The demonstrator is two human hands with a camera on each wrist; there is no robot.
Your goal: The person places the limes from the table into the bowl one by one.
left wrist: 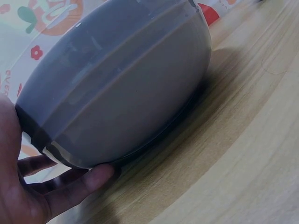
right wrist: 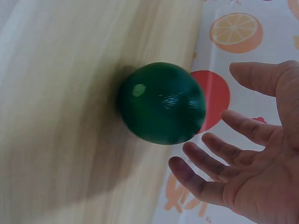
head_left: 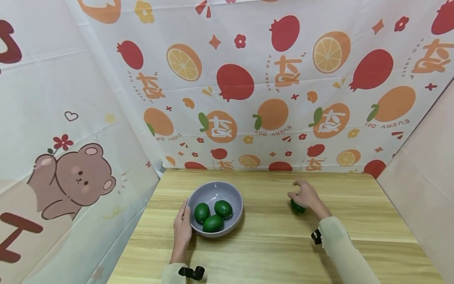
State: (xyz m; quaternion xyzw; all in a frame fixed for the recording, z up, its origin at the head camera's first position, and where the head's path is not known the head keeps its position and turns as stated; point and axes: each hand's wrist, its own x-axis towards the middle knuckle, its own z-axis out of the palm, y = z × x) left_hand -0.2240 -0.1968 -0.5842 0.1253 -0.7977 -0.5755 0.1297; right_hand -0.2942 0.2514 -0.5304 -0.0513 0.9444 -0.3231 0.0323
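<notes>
A grey bowl [head_left: 237, 215] stands on the wooden table, holding several dark green limes, three of which show: one on the left [head_left: 201, 213], one on the right [head_left: 223, 209] and one in front [head_left: 213, 224]. My left hand [head_left: 182, 228] holds the bowl's left side. In the left wrist view its fingers [left wrist: 79, 189] lie low against the bowl's outer wall [left wrist: 131, 88]. Over to the right, another glossy lime [right wrist: 161, 103] with a pale stem spot is on the table. My right hand [head_left: 306, 196] is just above it, fingers spread and apart from the fruit in the right wrist view.
The wooden table [head_left: 262, 244] ends at a fruit-printed cloth [head_left: 262, 146] hung behind it. A bear-printed cloth [head_left: 81, 181] hangs on the left, and a plain pale panel [head_left: 425, 169] stands on the right. Black wrist mounts [head_left: 191, 273] sit on both sleeves.
</notes>
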